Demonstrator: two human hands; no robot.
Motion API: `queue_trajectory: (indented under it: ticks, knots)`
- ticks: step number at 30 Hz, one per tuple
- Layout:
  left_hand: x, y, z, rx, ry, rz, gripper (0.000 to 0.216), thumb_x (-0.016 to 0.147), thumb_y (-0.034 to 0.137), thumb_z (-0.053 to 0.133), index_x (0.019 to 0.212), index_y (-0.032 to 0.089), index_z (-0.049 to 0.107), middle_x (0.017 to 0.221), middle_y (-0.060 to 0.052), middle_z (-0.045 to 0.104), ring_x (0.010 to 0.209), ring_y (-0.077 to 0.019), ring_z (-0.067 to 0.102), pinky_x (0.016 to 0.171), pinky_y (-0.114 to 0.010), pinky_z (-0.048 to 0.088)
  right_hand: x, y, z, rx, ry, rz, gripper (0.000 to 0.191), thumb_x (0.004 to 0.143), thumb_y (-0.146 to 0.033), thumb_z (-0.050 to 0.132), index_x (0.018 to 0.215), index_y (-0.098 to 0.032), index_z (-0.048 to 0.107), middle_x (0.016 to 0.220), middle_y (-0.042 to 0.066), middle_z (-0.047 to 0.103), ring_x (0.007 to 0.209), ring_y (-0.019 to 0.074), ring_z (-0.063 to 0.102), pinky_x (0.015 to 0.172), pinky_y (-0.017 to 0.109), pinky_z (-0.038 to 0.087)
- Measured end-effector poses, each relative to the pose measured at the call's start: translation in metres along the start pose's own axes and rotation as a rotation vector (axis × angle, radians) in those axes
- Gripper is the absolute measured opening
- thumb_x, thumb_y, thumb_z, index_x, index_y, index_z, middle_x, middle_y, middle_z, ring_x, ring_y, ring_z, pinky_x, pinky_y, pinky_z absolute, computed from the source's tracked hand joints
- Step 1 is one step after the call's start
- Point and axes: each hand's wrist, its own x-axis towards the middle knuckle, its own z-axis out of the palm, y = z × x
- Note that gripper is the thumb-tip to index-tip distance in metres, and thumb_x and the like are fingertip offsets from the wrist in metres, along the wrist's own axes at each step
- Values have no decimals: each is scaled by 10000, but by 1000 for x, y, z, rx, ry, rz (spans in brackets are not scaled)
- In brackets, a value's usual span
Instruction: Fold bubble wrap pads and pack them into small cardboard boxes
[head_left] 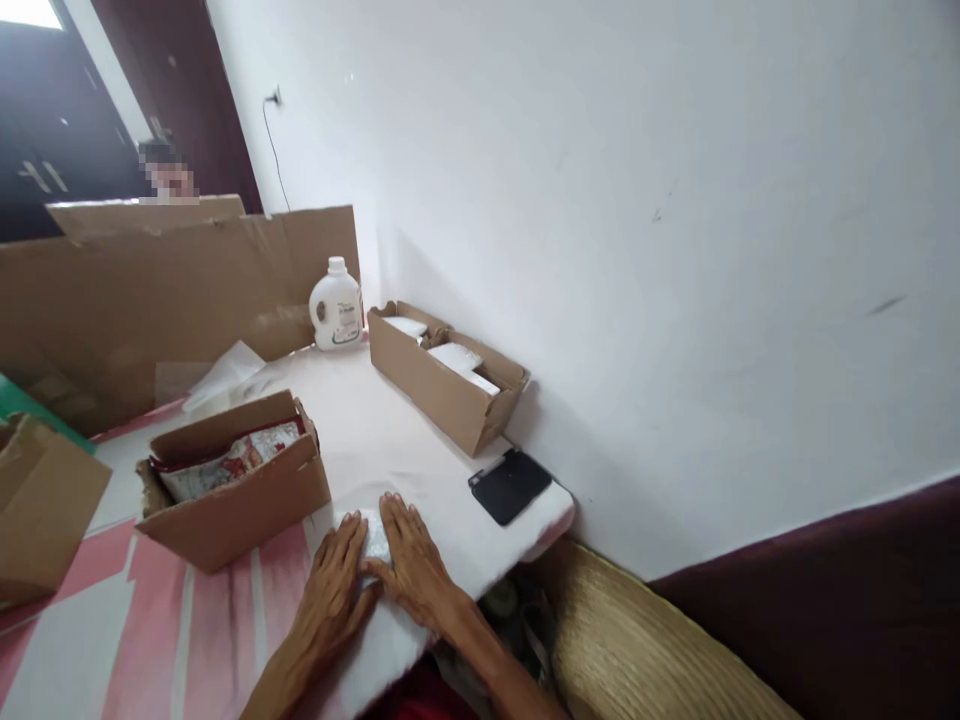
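Left hand [334, 580], right hand [412, 565] — flat, side by side

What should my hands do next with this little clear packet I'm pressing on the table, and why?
Probably lift the clear packet and carry it to one of the open boxes. Both the left hand and right hand lie flat on it, so it looks pressed down. The long box by the wall already holds similar white packets.
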Motion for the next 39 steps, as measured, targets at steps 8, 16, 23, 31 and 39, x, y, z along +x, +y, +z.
queue_trajectory:
  ticks: [8,16,23,31,39]
  knots:
    - [9,-8,-3,67,-19,73,399,867,82,495,1221,232,601,1189,-92,716,1071,-245,672,938,-371,502,-13,14,3,10,-67,-116,988,788,-519,767,1597,-188,307,1661,155,229,1535,359,218,1232,564,273]
    - [46,18,-41,-21,32,-123,149,858,100,558,915,236,583,826,3,689,739,-173,640,695,-297,466,12,42,-17,87,198,-400,296,937,-250,509,1163,-293,695,1192,126,727,1124,319,696,940,481,600]
    - [98,-8,-188,-142,263,-110,236,1018,249,417,1129,245,625,1048,-63,690,973,-192,625,838,-341,481,69,-78,-147,161,352,-536,182,1020,-346,503,1031,-267,667,926,56,713,843,218,693,737,316,572]
    - [90,-118,-234,31,209,-322,288,929,143,497,1104,254,698,1088,-66,661,1015,-215,626,902,-377,508,181,-153,-123,-342,202,-687,128,976,-162,577,997,-196,699,991,88,690,956,247,646,816,337,536]
    - [68,-138,-219,-63,85,-328,361,940,129,434,1143,259,703,1044,-40,696,900,-150,679,811,-256,519,207,-165,-101,-396,-129,-703,142,851,-270,777,976,-217,734,955,52,725,849,217,676,670,270,484]
